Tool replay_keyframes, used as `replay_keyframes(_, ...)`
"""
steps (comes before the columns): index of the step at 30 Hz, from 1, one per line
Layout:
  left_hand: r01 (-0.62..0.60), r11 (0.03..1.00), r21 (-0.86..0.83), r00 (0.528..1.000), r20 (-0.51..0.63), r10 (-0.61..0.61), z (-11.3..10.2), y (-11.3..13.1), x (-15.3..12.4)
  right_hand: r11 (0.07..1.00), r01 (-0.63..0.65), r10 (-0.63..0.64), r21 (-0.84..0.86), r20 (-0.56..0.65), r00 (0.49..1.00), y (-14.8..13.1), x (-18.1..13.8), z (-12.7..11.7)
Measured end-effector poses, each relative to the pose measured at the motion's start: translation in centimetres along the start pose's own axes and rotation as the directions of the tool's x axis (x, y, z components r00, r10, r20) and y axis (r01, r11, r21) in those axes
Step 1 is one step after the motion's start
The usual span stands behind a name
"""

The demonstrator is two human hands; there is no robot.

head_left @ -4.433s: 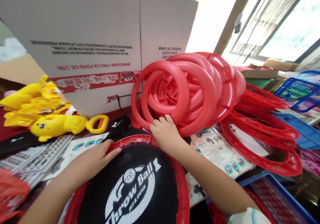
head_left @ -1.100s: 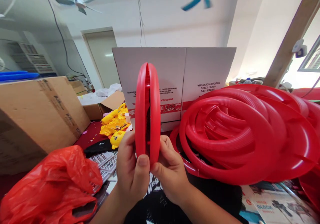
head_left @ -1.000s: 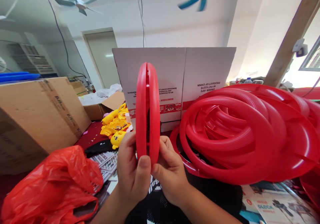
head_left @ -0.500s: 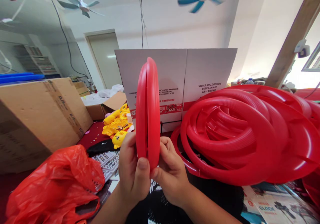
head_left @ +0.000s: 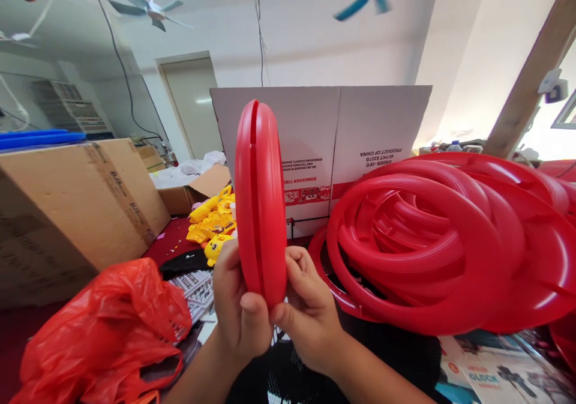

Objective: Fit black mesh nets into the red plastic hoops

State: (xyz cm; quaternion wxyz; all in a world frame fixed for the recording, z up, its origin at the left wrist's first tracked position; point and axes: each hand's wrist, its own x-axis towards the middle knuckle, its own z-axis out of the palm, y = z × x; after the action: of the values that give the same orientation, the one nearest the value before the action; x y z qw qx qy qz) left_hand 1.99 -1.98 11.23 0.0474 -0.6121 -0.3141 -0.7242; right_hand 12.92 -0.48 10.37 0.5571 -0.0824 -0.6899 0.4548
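Note:
Straight ahead, a red plastic ring (head_left: pixel 271 200) stands upright, seen edge-on, with a narrow gap running along its rim between two halves. My left hand (head_left: pixel 243 308) grips its lower left side, thumb on the near edge. On the lower right, my right hand (head_left: pixel 310 314) is closed on the same ring with its fingers curled and thumb against the bottom. Beside my right hand lies a large pile of red plastic rings (head_left: pixel 418 260), stacked and overlapping.
At left are a red plastic bag (head_left: pixel 99 332) and a cardboard box (head_left: pixel 85 206). Yellow plastic toy parts (head_left: pixel 216 230) lie behind my left hand. A white carton panel (head_left: pixel 378 122) stands behind the ring. A printed box (head_left: pixel 499 374) sits at lower right.
The ring has turned and tilted slightly, its top shifting left, so its rim gap shows more plainly. Both hands keep hold of it. The whole view has shifted a little.

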Motion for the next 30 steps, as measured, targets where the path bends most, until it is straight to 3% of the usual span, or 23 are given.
replay_keyframes(6,-0.001,0.999,-0.04,1.0,-0.003,0.001,0.2,0.6,0.2,1.0,-0.007,0.007,0.001,0.002,1.0,-0.1,0.0,0.1)
replay_keyframes(13,-0.035,0.998,-0.044,0.996,-0.083,0.031,0.7,0.5,-0.1,0.999,-0.041,0.04,0.028,0.004,0.999,-0.2,0.1,0.0)
replay_keyframes(21,-0.026,0.999,-0.042,0.999,-0.043,0.025,0.2,0.3,-0.4,0.998,-0.061,0.06,0.022,0.031,0.998,-0.4,0.3,0.0)
replay_keyframes(25,0.085,0.995,0.049,0.996,-0.003,-0.085,-0.3,0.7,-0.4,0.994,-0.095,0.093,0.055,0.043,0.995,-0.4,0.4,0.0)
replay_keyframes(30,0.088,0.976,0.2,0.995,0.032,-0.096,-0.7,0.7,-0.3,0.985,-0.142,0.14,0.098,0.029,0.99,-0.3,0.6,0.1)
